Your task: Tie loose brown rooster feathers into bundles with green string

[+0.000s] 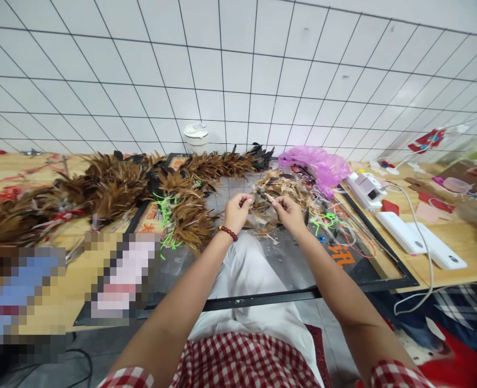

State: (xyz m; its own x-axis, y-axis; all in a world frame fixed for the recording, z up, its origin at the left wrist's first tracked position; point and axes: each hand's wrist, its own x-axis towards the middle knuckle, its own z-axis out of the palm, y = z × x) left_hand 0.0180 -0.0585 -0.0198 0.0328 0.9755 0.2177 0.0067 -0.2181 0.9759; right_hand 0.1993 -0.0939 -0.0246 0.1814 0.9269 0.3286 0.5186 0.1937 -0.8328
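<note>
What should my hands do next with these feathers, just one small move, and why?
Perhaps bring your right hand toward your left hand: the right seems to pinch a feather, the left is pinched shut nearby, and a gap separates them. I can't tell whether the left holds anything.

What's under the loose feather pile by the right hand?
Around the feather pile, a see-through sheet in a black frame shows; whatever lies directly beneath is covered.

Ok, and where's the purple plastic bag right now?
In the head view, the purple plastic bag lies right of centre near the tiled wall, behind and a bit right of the loose feathers.
</note>
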